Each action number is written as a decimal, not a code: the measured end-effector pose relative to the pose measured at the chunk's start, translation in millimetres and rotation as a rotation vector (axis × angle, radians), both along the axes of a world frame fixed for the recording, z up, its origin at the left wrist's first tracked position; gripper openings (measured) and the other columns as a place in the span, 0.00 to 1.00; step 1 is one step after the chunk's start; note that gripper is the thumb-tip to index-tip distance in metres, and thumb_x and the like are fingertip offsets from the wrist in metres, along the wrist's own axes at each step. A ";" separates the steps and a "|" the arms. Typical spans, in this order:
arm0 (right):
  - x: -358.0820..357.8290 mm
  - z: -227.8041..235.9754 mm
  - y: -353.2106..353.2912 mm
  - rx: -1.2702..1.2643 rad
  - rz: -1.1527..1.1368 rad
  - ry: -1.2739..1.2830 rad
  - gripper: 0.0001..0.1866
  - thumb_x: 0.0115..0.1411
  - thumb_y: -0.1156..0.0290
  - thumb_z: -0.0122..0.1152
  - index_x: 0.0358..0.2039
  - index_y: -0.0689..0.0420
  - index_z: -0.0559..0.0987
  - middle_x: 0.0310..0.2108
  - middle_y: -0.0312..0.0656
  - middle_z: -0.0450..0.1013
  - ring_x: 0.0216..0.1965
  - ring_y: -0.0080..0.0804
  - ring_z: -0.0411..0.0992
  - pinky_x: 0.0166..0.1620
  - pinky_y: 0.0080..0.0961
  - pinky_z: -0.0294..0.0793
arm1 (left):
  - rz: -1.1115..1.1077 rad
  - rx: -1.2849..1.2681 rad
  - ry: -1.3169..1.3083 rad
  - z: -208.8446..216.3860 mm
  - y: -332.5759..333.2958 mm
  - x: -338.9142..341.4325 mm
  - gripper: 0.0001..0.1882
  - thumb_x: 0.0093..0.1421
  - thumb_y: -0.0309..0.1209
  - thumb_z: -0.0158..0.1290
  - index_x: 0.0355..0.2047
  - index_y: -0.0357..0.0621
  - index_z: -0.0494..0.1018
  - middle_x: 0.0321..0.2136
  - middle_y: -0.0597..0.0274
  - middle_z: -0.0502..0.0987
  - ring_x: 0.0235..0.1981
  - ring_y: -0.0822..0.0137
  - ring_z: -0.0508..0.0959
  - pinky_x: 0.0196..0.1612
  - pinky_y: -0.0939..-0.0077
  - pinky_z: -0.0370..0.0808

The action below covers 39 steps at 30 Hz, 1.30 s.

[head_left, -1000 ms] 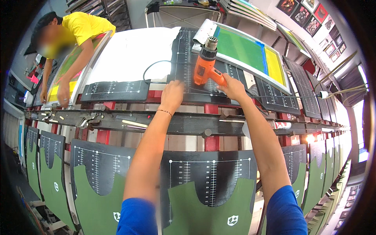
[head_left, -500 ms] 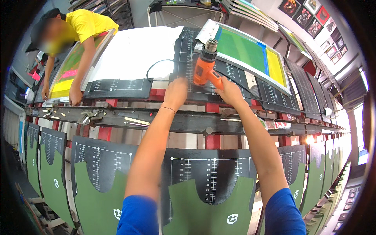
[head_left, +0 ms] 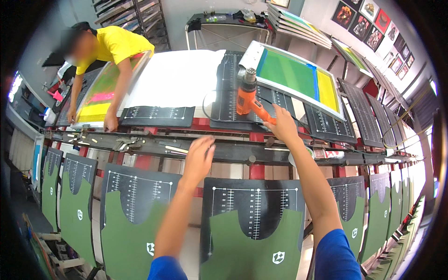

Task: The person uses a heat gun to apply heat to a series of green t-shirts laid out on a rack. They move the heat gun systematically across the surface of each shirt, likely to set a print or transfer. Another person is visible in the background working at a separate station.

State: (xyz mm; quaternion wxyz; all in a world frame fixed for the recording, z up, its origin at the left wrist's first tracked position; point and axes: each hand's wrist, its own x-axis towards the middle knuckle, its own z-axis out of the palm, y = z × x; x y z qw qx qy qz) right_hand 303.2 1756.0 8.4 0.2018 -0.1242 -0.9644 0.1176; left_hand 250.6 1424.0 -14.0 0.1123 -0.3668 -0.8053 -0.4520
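— What is the right hand [head_left: 281,125] doing?

— It grips the handle of the orange heat gun [head_left: 247,97]. The fingers are wrapped tight around it. The gun sits far from the person, over a black board [head_left: 233,79], with its nose pointing away. I think it is held out there so the hot air stays off the arms.

— And the left hand [head_left: 198,158]?

— It holds nothing. The fingers are a little apart and bent. It hangs over the dark metal bar [head_left: 154,145], nearer than the gun.

— What are the green things close by?

— Green shirts [head_left: 252,242] pulled flat over black boards, all in a row, so each one lies smooth.

— Who is on the far left?

— A person in a yellow top [head_left: 116,44], leaning both hands on a frame [head_left: 100,95].
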 end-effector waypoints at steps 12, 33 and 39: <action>417.3 13.0 -204.9 -0.857 -0.084 -0.272 0.21 0.60 0.65 0.62 0.52 0.59 0.72 0.40 0.45 0.77 0.42 0.36 0.77 0.45 0.30 0.75 | 0.694 -0.104 -0.606 -31.4 -336.8 354.3 0.13 0.65 0.30 0.48 0.34 0.31 0.76 0.30 0.54 0.78 0.32 0.64 0.76 0.37 0.70 0.73; 396.5 55.6 -481.8 -0.734 0.852 -0.701 0.24 0.64 0.54 0.55 0.52 0.58 0.72 0.46 0.50 0.75 0.44 0.47 0.75 0.48 0.39 0.73 | 0.628 -0.214 -0.820 -39.8 -522.6 579.3 0.14 0.62 0.33 0.49 0.41 0.37 0.78 0.40 0.46 0.80 0.42 0.52 0.80 0.48 0.64 0.74; 384.8 35.4 -635.1 -0.566 1.110 -0.903 0.24 0.63 0.53 0.56 0.51 0.58 0.73 0.43 0.47 0.77 0.43 0.46 0.75 0.47 0.38 0.73 | 0.789 -0.104 -0.884 -5.2 -603.6 590.0 0.15 0.63 0.35 0.50 0.43 0.39 0.78 0.40 0.48 0.80 0.39 0.55 0.80 0.45 0.66 0.75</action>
